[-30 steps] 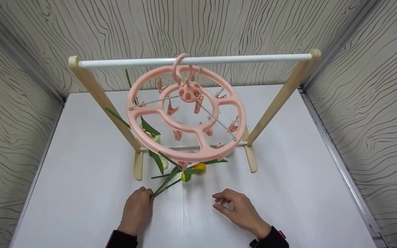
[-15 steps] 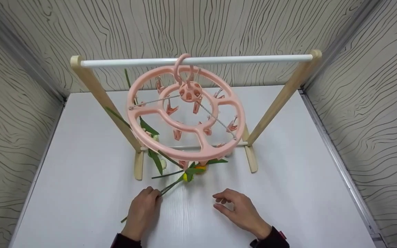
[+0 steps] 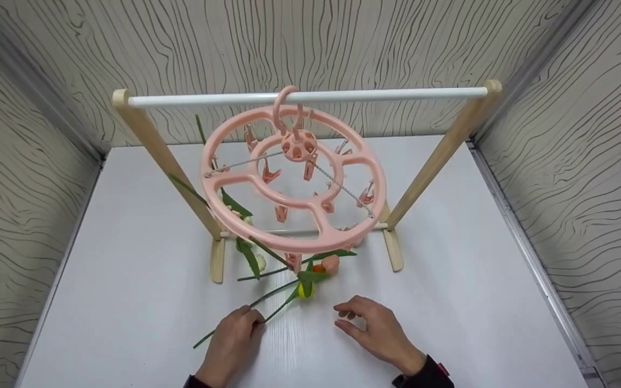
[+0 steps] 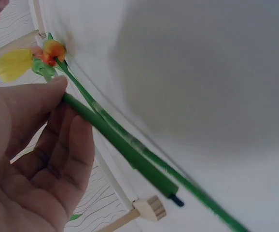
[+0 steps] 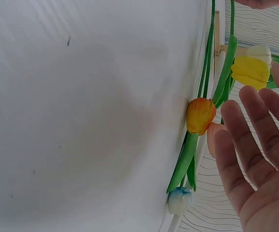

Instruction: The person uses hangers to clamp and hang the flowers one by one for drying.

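Note:
My left hand [image 3: 232,337] pinches the green stem [image 4: 125,147] of a yellow tulip [image 3: 305,290] between thumb and fingers, just above the table. The stem's cut end points away from the flower in the left wrist view. An orange tulip [image 5: 201,116] lies on the table beyond, its long stem passing beside the held one. A pink tulip [image 3: 330,264] shows near it, and a white-and-blue tulip [image 5: 180,200] lies farther along in the right wrist view. My right hand [image 3: 370,326] rests to the right with loosely bent fingers, holding nothing.
A pink round clip hanger [image 3: 310,245] hangs by its hook from the white rod [image 3: 397,93] of a wooden stand, several clips dangling. Stems and leaves [image 3: 236,203] with pale flowers are at its left side. Patterned walls [image 3: 224,48] enclose the white table [image 3: 450,280].
My left hand has moved right and slightly toward me with the yellow tulip, whose stem has separated from another stem lying on the table. The right hand stays put.

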The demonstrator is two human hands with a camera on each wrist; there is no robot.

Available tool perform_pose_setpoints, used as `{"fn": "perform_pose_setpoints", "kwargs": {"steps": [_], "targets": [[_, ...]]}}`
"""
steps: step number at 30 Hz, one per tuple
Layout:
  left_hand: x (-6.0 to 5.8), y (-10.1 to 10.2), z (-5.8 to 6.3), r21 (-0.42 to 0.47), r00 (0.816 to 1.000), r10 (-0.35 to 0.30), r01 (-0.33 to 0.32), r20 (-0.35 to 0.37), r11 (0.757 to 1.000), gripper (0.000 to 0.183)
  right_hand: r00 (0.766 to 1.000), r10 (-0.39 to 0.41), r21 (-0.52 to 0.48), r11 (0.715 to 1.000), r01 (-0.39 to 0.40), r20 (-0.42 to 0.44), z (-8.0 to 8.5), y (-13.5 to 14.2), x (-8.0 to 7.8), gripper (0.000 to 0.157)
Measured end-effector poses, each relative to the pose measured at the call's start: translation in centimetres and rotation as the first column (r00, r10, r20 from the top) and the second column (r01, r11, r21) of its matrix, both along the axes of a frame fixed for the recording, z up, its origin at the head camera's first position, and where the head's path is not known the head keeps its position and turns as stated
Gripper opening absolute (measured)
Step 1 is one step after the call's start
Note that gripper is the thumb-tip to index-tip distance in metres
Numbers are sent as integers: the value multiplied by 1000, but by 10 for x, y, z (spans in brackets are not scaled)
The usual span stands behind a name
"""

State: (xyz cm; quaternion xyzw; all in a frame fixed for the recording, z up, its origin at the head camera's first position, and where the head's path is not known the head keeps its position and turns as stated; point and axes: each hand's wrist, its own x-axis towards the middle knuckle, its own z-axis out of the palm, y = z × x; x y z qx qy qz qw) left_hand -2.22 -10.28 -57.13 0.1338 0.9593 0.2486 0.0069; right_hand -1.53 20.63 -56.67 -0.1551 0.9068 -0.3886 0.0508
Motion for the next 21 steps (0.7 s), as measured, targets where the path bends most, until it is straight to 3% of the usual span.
{"fn": "perform_pose_setpoints", "kwargs": {"steps": [8, 15, 18, 21], "targets": [[4, 1, 3, 99, 985, -82, 67, 150, 993, 9, 999, 24, -6, 1000, -24, -40, -1, -2, 1, 20], [4, 5, 3, 192, 932, -160, 100, 326, 976, 7, 997, 45, -2, 999, -45, -56, -2, -2, 2, 18], [3, 6, 3, 207, 918, -163, 91, 361, 974, 7, 998, 44, 4, 999, -44, -51, -1, -2, 2, 17], [3, 6, 4, 203, 924, -151, 83, 351, 976, 7, 998, 44, 8, 999, -44, -36, -1, -2, 2, 15]]}}
